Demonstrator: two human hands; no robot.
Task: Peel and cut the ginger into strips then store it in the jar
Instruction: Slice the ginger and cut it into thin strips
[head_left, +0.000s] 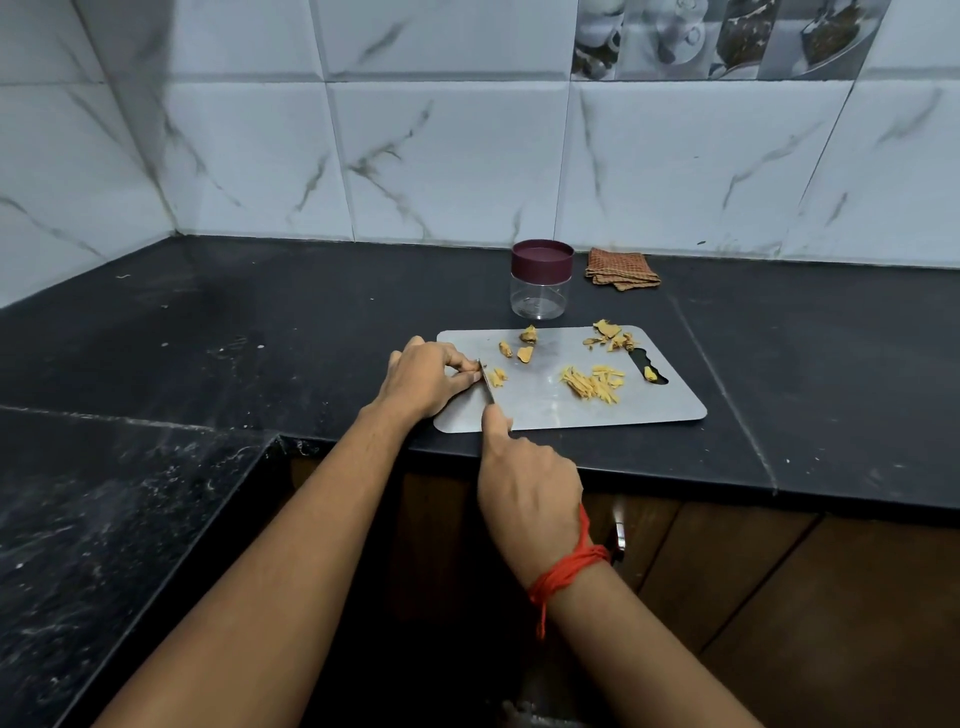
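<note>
Hidden in the grips, cut off at the edge
The knife (487, 387) handle is buried in the right hand (527, 483) (only the blade shows past its forefinger). The ginger piece pinched under the left hand's (426, 376) fingertips (467, 370) is covered. Both forearms run off the bottom edge.

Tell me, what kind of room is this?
Probably a home kitchen: a dark stone counter backed by a tiled wall, a cutting board with ginger strips, and a lidded jar behind it.
</note>
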